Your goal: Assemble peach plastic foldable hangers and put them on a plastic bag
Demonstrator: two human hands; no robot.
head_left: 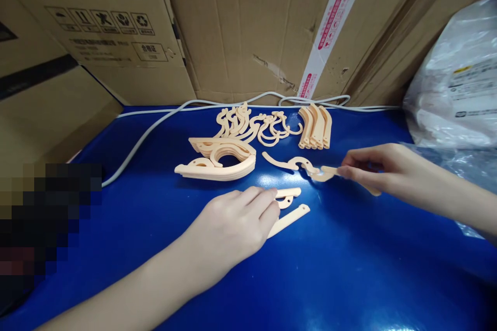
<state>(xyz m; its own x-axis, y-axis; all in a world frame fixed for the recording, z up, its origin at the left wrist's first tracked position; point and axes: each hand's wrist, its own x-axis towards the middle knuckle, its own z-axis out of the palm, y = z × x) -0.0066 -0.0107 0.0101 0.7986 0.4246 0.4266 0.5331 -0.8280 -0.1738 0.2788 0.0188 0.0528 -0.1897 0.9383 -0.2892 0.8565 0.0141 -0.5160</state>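
Observation:
My left hand [244,220] is closed around a beige plastic folding hanger [292,220], low over the blue table. Two arms and part of a curved hook stick out past its fingers; the rest is hidden under the palm. To the right, my right hand [367,165] pinches a slim beige hanger arm [330,170], whose other end shows below the fingers. Just left of that hand lies a beige hook with an arm [280,163]; whether it is joined to the pinched arm I cannot tell. A stack of folded hangers [221,172] sits beyond my left hand.
Loose beige hooks [243,120] lie in a heap at the back, beside a row of curved arms [318,126]. A white cable [143,137] runs along the cardboard boxes [248,36]. Clear plastic bags [458,77] stand at the right. A pixelated dark area covers the left edge.

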